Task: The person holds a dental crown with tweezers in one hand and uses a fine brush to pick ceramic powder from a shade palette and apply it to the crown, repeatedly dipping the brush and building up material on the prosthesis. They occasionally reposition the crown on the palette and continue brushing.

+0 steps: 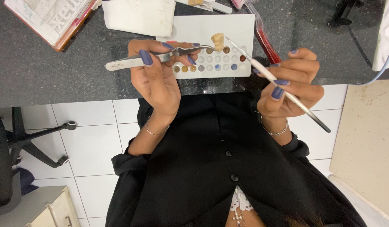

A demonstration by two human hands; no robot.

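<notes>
Above the dark speckled table (55,80), the left hand (158,77) pinches a pair of metal tweezers (160,56) whose tips clamp a small cream tooth-shaped piece (218,41). It hangs just over a white palette (190,27) with rows of small wells holding brown, grey and blue colour. The right hand (289,84) is closed around a thin brush (278,84), pen-fashion, its fine tip almost touching the piece. Doing this well likely calls for steady, even tweezer pressure, wrists kept close to the body, and only the very tip of the brush meeting the surface in light strokes. On the table also lie a white cloth (139,17) and a stack of papers (51,19). Below, white floor tiles (89,143) and an office chair's wheeled base (43,143) show.
</notes>
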